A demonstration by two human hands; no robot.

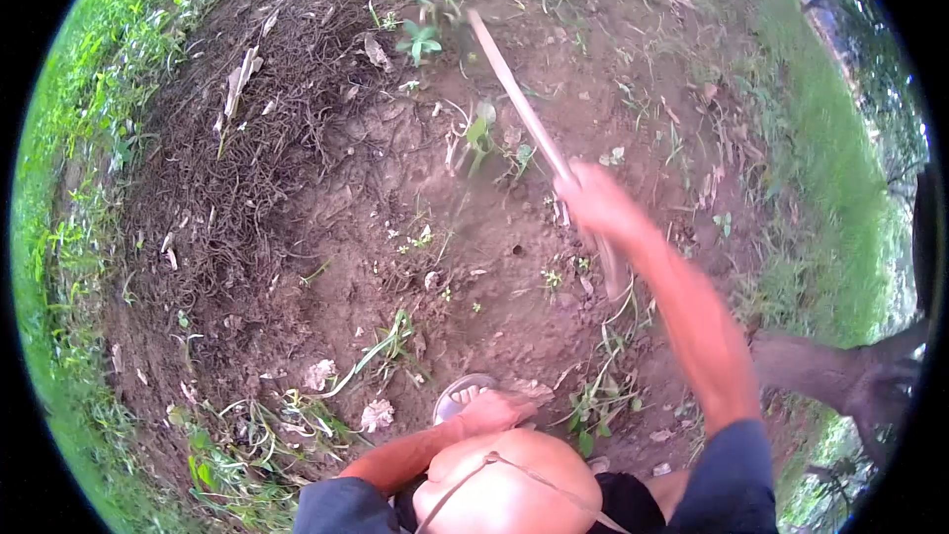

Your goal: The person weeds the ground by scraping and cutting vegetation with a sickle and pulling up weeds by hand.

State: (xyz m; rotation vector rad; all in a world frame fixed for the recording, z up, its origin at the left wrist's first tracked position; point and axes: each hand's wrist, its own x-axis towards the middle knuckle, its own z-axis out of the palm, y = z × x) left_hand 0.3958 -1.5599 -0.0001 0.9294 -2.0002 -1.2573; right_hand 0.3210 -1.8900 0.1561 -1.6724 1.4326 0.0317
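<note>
My right hand is wrapped round a long wooden handle, which slants from the upper middle down to the right over brown soil. Both the hand and the handle are a little blurred. Low in the view, my left hand rests by my bent knee, just above a sandalled foot; its fingers are not clearly seen. Small green plants stand in the soil left of the handle.
A mat of dark dry roots covers the ground at the left. Grass borders both sides. A tree trunk lies at the lower right. Weeds grow near my feet.
</note>
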